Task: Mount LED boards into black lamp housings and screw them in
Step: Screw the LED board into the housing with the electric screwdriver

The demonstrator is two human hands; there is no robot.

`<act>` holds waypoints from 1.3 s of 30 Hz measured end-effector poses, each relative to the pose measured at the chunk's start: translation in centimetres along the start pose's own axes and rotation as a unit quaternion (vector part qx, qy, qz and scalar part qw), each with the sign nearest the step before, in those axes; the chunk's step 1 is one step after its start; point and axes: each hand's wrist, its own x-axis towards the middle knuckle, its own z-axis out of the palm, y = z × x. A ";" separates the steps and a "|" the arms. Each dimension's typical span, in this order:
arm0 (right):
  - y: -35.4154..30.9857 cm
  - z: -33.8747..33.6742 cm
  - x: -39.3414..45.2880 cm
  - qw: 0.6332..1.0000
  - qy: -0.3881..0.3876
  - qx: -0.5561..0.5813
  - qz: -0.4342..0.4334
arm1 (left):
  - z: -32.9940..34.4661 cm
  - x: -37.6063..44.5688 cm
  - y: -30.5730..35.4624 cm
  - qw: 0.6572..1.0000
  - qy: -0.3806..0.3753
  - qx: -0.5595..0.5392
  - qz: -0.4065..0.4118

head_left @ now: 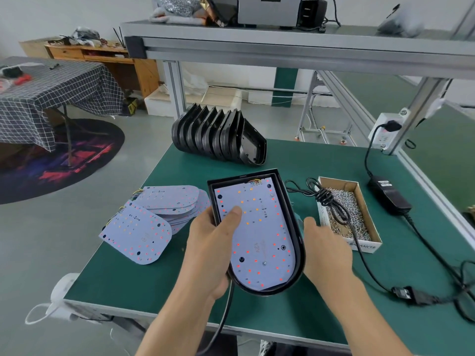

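Observation:
A black lamp housing is held above the green table, with a white LED board lying inside it. My left hand grips the housing's left edge, thumb pressed on the board. My right hand is at the housing's right side; its fingers are hidden behind the rim, so contact is unclear. A stack of loose LED boards lies to the left. A row of empty black housings stands at the table's back.
A cardboard box of screws sits to the right, with a black cable draped over it. A power adapter and its cord lie far right. An aluminium frame post with a socket stands at the back right.

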 end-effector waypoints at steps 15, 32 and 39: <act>1.2 -1.4 -1.4 0.944 0.208 0.252 -0.041 | -0.1 -0.5 0.3 1.000 -0.005 0.001 0.004; -2.5 -5.1 -2.5 0.888 0.312 0.269 -0.204 | 0.5 -1.1 -0.2 0.999 0.008 0.018 0.034; -2.8 -5.0 -2.5 0.893 0.309 0.262 -0.195 | 0.7 -1.3 -0.3 0.996 0.028 0.045 0.065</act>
